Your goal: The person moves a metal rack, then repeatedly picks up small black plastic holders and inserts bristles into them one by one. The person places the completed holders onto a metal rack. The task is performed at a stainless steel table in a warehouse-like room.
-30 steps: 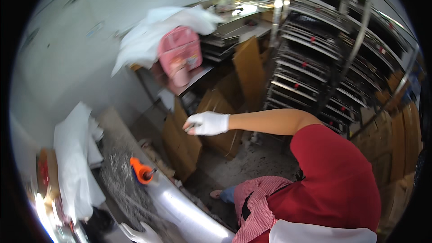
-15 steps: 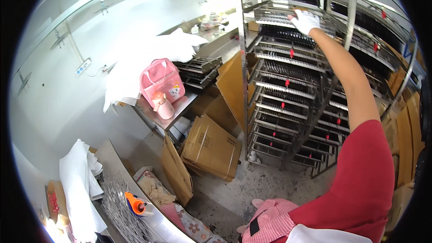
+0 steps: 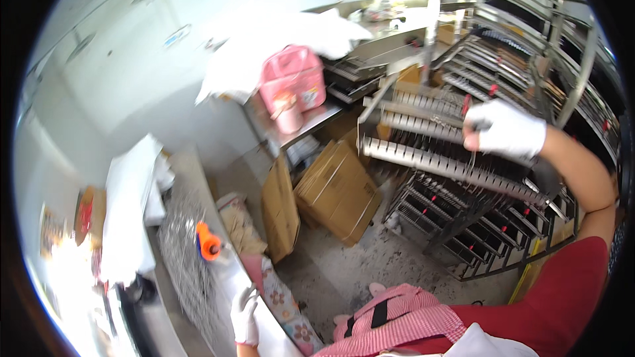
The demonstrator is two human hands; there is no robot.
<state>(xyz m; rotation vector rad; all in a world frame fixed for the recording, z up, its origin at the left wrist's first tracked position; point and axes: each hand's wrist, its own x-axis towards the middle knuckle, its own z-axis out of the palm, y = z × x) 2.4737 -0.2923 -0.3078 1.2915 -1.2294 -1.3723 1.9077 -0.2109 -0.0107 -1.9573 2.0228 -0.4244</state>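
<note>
My right hand (image 3: pixel 506 130), in a white glove with bare fingertips, grips the bar of a slotted metal tray (image 3: pixel 426 160). The tray hangs tilted in front of the tall metal rack (image 3: pixel 433 23), and dark pieces show between its slotted bars. At the lower left, my left hand (image 3: pixel 245 317), also gloved in white, is over the edge of the worktable (image 3: pixel 187 175) with its fingers stretched out and nothing visible in them. Beyond it on the table lie an orange tape dispenser (image 3: pixel 208 243) and a heap of thin metal wires (image 3: pixel 182 258).
Several similar trays with red tags fill the rack. Cardboard boxes (image 3: pixel 340 192) lean together on the floor. A pink bag (image 3: pixel 292 76) and a pink bottle (image 3: pixel 287 116) stand on a side table. White sheets (image 3: pixel 132 205) are piled at the left.
My right hand has come down and nearer from the rack, bringing the slotted tray out. My left hand has come into view at the lower left. The view has shifted left.
</note>
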